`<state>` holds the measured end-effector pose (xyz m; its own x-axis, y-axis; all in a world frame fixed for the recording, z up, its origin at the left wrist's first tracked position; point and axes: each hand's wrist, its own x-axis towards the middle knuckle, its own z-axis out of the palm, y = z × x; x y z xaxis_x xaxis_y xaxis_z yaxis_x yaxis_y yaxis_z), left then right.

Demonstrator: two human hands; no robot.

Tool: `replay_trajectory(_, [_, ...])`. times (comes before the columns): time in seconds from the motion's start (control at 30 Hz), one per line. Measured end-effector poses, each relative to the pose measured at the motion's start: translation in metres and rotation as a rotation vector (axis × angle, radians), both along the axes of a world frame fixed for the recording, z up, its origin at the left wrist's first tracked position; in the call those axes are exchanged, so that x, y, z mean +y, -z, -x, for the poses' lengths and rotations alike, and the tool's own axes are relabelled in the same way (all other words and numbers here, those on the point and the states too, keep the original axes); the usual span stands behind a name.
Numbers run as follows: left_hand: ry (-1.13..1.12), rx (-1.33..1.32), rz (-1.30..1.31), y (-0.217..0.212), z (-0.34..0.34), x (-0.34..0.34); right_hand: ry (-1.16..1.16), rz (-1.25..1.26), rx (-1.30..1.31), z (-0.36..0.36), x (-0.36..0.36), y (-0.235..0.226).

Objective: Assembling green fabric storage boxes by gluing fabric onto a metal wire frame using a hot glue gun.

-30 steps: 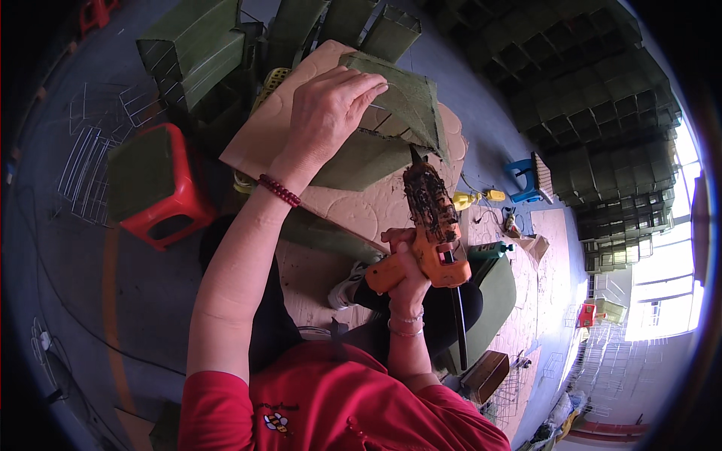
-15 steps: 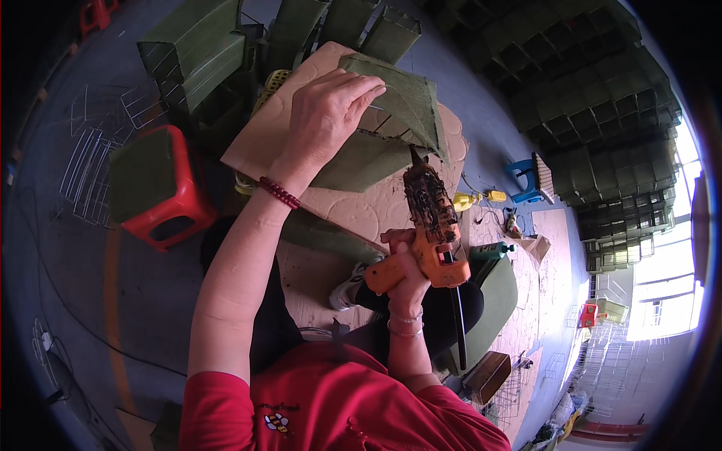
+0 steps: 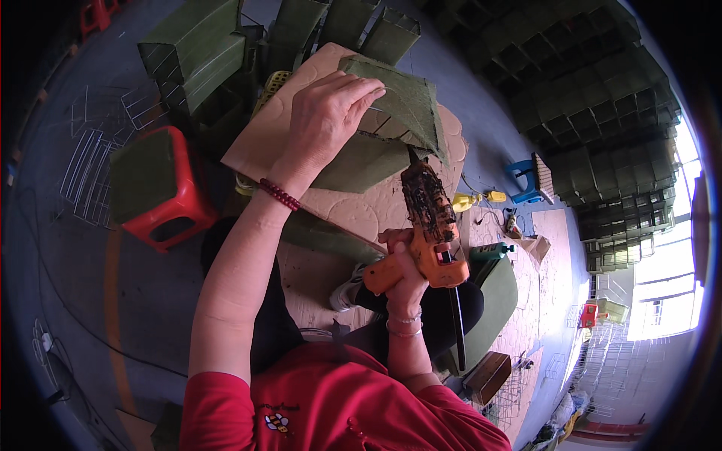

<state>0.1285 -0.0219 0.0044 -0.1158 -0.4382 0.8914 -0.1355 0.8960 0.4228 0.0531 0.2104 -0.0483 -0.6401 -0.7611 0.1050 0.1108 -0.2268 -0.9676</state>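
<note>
My left hand [image 3: 323,116], with a dark red bead bracelet at the wrist, pinches the upper edge of a dark green fabric-covered wire frame [image 3: 414,101]. The frame lies on a cardboard-topped work surface [image 3: 259,146], and thin wires show along its open side. In my right hand [image 3: 407,284] is an orange hot glue gun [image 3: 444,272], its front crusted with dark glue. A long dark glue stick [image 3: 458,331] sticks out of its back. The nozzle is at the frame's lower right corner; whether it touches cannot be seen.
A red stool [image 3: 180,195] with green fabric on it stands at left, beside bare wire frames [image 3: 90,177]. Green boxes [image 3: 203,60] stand behind the work surface, and tall stacks [image 3: 602,113] fill the right. A blue stool [image 3: 526,180] and green bottle [image 3: 489,251] are at right.
The glue gun has shifted slightly up and left, bringing its nozzle closer to the green frame's corner. My left hand stays on the frame's edge.
</note>
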Motion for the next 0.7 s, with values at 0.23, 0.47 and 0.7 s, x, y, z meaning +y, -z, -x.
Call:
replay_trajectory(0.23, [0.003, 0.009, 0.007, 0.0006, -0.0005, -0.0006, -0.012, -0.024, 0.008, -0.0023, -0.0007, -0.0015])
replay_trajectory(0.47, [0.034, 0.009, 0.005, -0.0021, -0.0018, 0.0034, -0.037, -0.048, 0.009, -0.0014, 0.0022, -0.0027])
replay_trajectory(0.7, [0.04, -0.003, -0.007, -0.0014, -0.0028, 0.0032, -0.053, -0.039, 0.002, -0.005, -0.0018, 0.0002])
